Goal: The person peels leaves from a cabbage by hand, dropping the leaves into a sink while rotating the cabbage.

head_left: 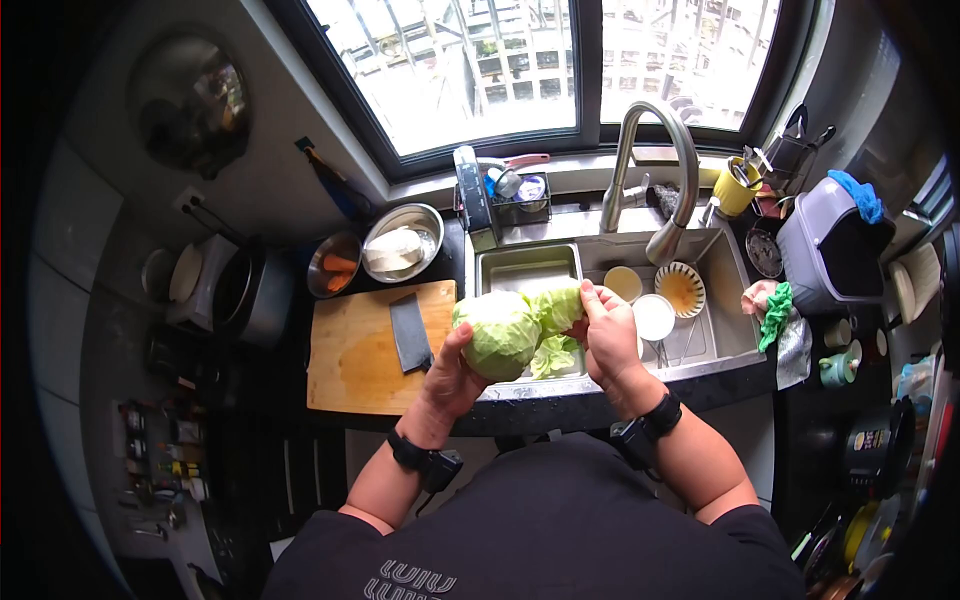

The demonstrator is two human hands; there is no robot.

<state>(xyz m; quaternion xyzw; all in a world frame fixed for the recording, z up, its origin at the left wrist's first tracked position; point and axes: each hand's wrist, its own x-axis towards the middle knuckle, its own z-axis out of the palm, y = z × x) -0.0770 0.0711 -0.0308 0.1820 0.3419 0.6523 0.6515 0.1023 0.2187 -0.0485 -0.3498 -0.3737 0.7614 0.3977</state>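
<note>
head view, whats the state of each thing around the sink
cabbage: held over the sink, outer leaf pulled away
left hand: cupped under the cabbage
right hand: gripping the outer leaf
cleaver: lying flat on the cutting board
bowl: upright in the sink

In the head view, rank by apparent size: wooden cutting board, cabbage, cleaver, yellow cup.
1. wooden cutting board
2. cabbage, held nearer the camera
3. cleaver and yellow cup look about alike; the cup stands farther back, so unranked.
</note>
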